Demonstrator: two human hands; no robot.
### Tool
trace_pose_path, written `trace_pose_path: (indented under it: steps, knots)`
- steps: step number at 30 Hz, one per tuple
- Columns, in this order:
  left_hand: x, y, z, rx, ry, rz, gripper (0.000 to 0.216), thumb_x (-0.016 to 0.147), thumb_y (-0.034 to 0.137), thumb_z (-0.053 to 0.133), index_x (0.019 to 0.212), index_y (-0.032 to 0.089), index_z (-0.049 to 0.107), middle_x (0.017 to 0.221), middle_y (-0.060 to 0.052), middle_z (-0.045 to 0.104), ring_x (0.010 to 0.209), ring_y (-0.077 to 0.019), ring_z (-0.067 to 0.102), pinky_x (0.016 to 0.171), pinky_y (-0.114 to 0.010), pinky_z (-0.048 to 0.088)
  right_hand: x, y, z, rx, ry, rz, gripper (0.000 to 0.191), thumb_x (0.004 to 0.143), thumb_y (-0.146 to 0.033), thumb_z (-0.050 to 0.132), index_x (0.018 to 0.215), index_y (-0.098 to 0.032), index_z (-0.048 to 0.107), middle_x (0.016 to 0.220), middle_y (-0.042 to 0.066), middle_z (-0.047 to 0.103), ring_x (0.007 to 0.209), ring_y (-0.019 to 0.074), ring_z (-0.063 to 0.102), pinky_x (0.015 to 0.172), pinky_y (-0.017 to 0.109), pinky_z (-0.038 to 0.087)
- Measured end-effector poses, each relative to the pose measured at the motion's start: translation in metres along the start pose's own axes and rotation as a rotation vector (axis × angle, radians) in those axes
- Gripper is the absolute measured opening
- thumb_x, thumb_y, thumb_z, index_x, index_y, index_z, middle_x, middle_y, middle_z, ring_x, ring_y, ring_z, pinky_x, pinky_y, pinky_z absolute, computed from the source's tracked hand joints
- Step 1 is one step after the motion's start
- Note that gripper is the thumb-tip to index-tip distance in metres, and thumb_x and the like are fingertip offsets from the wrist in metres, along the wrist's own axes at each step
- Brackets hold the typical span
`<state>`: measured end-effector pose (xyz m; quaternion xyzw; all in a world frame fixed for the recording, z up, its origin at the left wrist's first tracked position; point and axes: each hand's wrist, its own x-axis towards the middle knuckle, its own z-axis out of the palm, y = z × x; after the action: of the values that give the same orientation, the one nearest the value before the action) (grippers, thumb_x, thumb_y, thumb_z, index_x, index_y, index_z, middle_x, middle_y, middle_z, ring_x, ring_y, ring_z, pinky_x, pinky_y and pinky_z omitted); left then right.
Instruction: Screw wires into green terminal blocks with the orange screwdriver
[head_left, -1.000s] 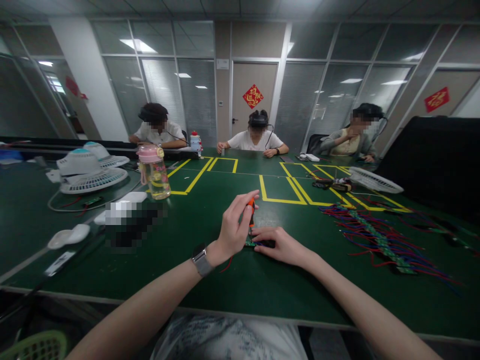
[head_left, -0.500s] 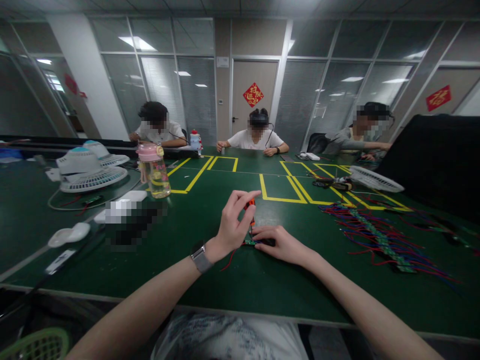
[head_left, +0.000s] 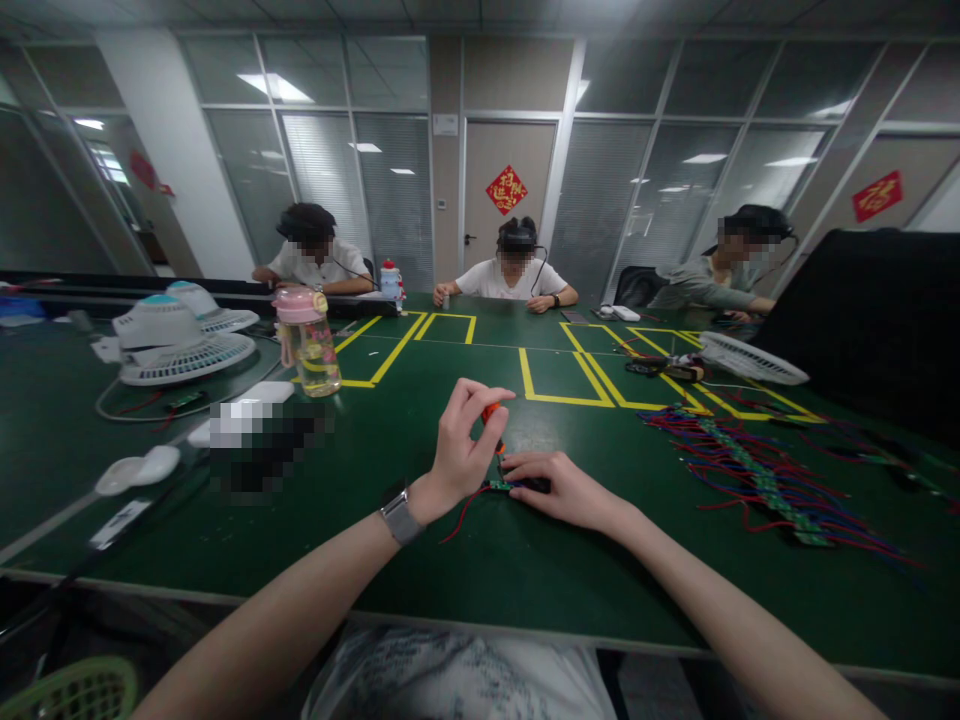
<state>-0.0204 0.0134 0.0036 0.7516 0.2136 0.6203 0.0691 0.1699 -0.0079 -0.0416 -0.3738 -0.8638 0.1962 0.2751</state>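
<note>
While left hand [head_left: 457, 450] pinches orange screwdriver [head_left: 491, 412], right hand [head_left: 562, 490] pins board [head_left: 499, 486] | green — red-wired

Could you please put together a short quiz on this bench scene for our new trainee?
1. True or false: the left hand grips the orange-handled screwdriver.
2. The right hand presses on: A the small circuit board; B a mug; C a notebook.
3. Fill in: the pink-lidded bottle stands on the green table to the person's ____.
Key: 1 true; 2 A; 3 left.
</note>
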Motion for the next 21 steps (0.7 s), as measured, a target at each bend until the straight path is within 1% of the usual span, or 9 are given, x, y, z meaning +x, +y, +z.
trace_pose_path:
  steps: [2, 4, 7, 9, 12, 14, 17, 19, 21]
  knots:
    - [-0.0011, -0.0003, -0.0003, -0.024, -0.024, -0.032, 0.029, 0.098, 0.022, 0.039, 0.112, 0.019, 0.064, 0.097, -0.006, 0.057, 0.089, -0.0158, 0.057, 0.078, -0.030, 0.048, 0.0001, -0.0001, 0.0000, -0.003, -0.001, 0.007, 0.021, 0.086, -0.024, 0.066, 0.104, -0.021, 0.076, 0.119, 0.009, 0.071, 0.111, 0.0234, 0.066, 0.099, 0.038, 0.051]
    - [-0.0021, -0.0009, 0.0006, -0.064, -0.040, -0.069, 0.033, 0.100, 0.021, 0.034, 0.120, 0.020, 0.060, 0.104, -0.007, 0.060, 0.091, -0.0158, 0.059, 0.080, -0.031, 0.049, 0.0001, -0.0001, -0.0001, -0.003, -0.001, 0.014, 0.021, 0.086, -0.024, 0.066, 0.104, -0.022, 0.076, 0.119, 0.009, 0.070, 0.111, 0.0236, 0.066, 0.099, 0.039, 0.051]
    - [-0.0023, -0.0024, 0.0030, -0.112, -0.034, -0.104, 0.032, 0.099, 0.021, 0.038, 0.125, 0.020, 0.057, 0.107, -0.007, 0.063, 0.088, -0.0143, 0.062, 0.079, -0.030, 0.050, -0.0002, -0.0004, -0.0006, -0.001, -0.001, 0.014, 0.020, 0.086, -0.024, 0.066, 0.103, -0.021, 0.076, 0.120, 0.010, 0.070, 0.111, 0.0240, 0.066, 0.099, 0.040, 0.050]
    - [-0.0017, -0.0033, 0.0038, -0.094, -0.013, -0.091, 0.028, 0.097, 0.022, 0.047, 0.122, 0.021, 0.059, 0.102, -0.005, 0.064, 0.086, -0.0138, 0.061, 0.076, -0.028, 0.050, -0.0005, -0.0004, -0.0007, -0.005, -0.001, 0.012, 0.021, 0.085, -0.024, 0.066, 0.103, -0.021, 0.076, 0.120, 0.010, 0.070, 0.111, 0.0243, 0.066, 0.099, 0.040, 0.051]
    - [-0.0005, -0.0039, 0.0030, -0.023, 0.017, -0.029, 0.020, 0.091, 0.023, 0.059, 0.110, 0.021, 0.064, 0.091, -0.002, 0.060, 0.081, -0.0134, 0.058, 0.073, -0.026, 0.049, -0.0007, 0.0001, -0.0004, -0.010, 0.000, 0.006, 0.021, 0.085, -0.025, 0.066, 0.104, -0.022, 0.076, 0.120, 0.009, 0.070, 0.110, 0.0243, 0.066, 0.098, 0.039, 0.051]
    - [-0.0002, -0.0035, 0.0017, 0.007, 0.021, -0.007, 0.016, 0.090, 0.025, 0.060, 0.105, 0.021, 0.066, 0.087, -0.001, 0.056, 0.080, -0.0134, 0.055, 0.073, -0.027, 0.048, -0.0008, 0.0005, 0.0000, -0.012, 0.002, 0.001, 0.021, 0.086, -0.025, 0.066, 0.104, -0.022, 0.075, 0.119, 0.009, 0.070, 0.110, 0.0240, 0.066, 0.098, 0.038, 0.051]
    - [-0.0014, -0.0027, 0.0005, 0.012, 0.014, -0.032, 0.023, 0.096, 0.026, 0.048, 0.109, 0.021, 0.066, 0.092, -0.003, 0.053, 0.085, -0.0149, 0.055, 0.076, -0.029, 0.049, -0.0008, 0.0007, 0.0003, -0.016, 0.001, -0.004, 0.022, 0.086, -0.026, 0.067, 0.105, -0.021, 0.075, 0.120, 0.009, 0.070, 0.111, 0.0236, 0.066, 0.099, 0.037, 0.051]
    - [-0.0026, -0.0027, 0.0006, -0.013, -0.001, -0.066, 0.031, 0.099, 0.024, 0.039, 0.117, 0.022, 0.064, 0.101, -0.006, 0.054, 0.091, -0.0158, 0.057, 0.080, -0.031, 0.049, -0.0007, 0.0004, 0.0003, -0.020, -0.002, -0.002, 0.022, 0.086, -0.026, 0.067, 0.106, -0.021, 0.075, 0.120, 0.009, 0.070, 0.112, 0.0236, 0.065, 0.100, 0.038, 0.050]
    - [-0.0036, -0.0032, 0.0016, -0.063, -0.024, -0.099, 0.034, 0.099, 0.022, 0.035, 0.124, 0.022, 0.060, 0.109, -0.007, 0.056, 0.094, -0.0156, 0.058, 0.081, -0.031, 0.050, -0.0006, 0.0003, 0.0001, -0.021, -0.006, 0.001, 0.022, 0.086, -0.026, 0.066, 0.106, -0.021, 0.075, 0.121, 0.009, 0.070, 0.112, 0.0238, 0.065, 0.100, 0.038, 0.050]
